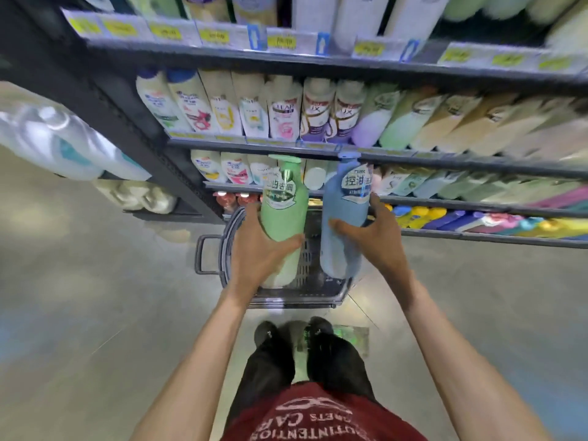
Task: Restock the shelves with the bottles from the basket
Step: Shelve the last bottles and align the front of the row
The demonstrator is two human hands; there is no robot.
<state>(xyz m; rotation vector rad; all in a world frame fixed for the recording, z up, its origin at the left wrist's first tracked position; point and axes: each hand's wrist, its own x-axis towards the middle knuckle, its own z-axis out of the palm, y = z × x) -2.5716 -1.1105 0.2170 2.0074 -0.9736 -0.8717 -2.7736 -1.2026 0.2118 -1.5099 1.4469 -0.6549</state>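
Observation:
My left hand [257, 253] grips a green bottle [283, 211] around its lower body, held upright above the basket [222, 249]. My right hand [378, 237] grips a blue bottle [342, 224] the same way, just to the right of the green one. Both bottles have white labels and stand in front of the lower shelves [318, 151]. The grey wire basket sits on the floor below my hands, its inside mostly hidden by the bottles and hands.
Dark shelving rises ahead, packed with rows of bottles [286, 109] on several levels, with yellow price tags [216, 36] on the top edge. The shelf's end post [133, 122] stands at the left. Grey floor [95, 297] spreads left and right. My feet [292, 332] stand behind the basket.

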